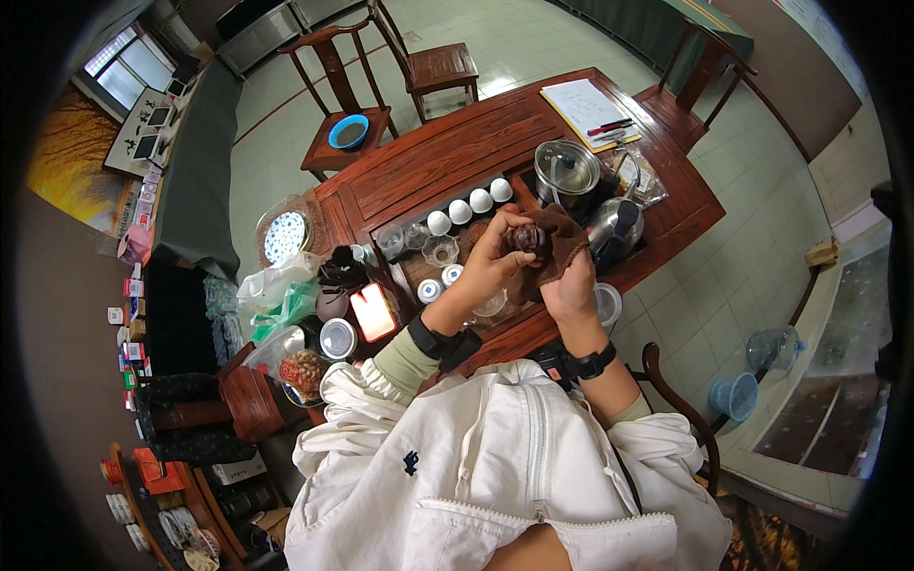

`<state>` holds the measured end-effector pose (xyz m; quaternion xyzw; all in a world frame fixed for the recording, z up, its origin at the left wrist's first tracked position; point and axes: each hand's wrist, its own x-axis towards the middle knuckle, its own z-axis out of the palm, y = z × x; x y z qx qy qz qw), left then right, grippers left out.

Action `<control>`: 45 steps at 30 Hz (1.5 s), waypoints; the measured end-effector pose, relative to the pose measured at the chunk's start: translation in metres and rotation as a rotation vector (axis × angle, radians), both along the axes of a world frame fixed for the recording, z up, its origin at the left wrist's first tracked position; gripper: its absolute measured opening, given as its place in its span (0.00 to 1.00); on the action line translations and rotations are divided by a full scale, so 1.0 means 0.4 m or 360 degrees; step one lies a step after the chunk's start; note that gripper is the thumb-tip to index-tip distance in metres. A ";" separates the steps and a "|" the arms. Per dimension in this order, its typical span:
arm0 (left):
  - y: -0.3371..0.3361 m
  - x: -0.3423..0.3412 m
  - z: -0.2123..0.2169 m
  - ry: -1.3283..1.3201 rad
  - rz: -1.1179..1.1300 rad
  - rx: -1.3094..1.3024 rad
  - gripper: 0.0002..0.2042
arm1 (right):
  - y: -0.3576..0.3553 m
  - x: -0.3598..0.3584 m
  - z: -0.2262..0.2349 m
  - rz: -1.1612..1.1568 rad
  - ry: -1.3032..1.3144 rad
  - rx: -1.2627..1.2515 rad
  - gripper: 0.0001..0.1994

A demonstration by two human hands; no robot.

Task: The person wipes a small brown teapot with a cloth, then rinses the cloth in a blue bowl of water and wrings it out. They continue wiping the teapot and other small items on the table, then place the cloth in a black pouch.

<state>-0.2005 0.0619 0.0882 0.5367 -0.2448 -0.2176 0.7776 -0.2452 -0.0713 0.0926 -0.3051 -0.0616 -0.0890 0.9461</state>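
Observation:
My left hand (497, 255) is closed around a small, dark brown, glossy tea figurine (526, 240) with a carved-looking surface. A brown cloth (564, 244) is gripped in my right hand (573, 287) and lies against the figurine's right side. Both hands are raised together over the tea tray (407, 269) set in the wooden table. Below and around them on the tray are several upturned white cups (459, 211), a clear glass bowl (441, 250) and blue-marked white cups (430, 290). Fingers of the right hand are partly hidden by the cloth.
A steel pot (567, 171) and a kettle (615, 225) stand right of the tray. A clipboard (581, 107) with pens lies at the far right corner. Plastic bags (276, 290), a lit phone-like screen (372, 312) and a lidded jar (338, 338) crowd the left. Chairs (440, 68) surround the table.

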 end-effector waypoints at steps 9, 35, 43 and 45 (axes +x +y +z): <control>0.011 0.006 0.003 0.0084 -0.0085 -0.0089 0.19 | -0.021 0.008 -0.002 0.0241 0.0014 0.0215 0.20; 0.033 0.018 0.010 0.0632 -0.0069 -0.0318 0.14 | -0.049 0.003 -0.043 0.0023 0.0477 0.0367 0.20; 0.009 0.017 0.037 0.1042 -0.0331 -0.0724 0.18 | 0.019 -0.012 -0.058 -0.0012 0.0156 -0.0550 0.20; -0.003 0.007 0.038 0.1029 -0.0274 -0.0705 0.19 | 0.027 -0.005 -0.063 -0.0104 0.0169 -0.0743 0.20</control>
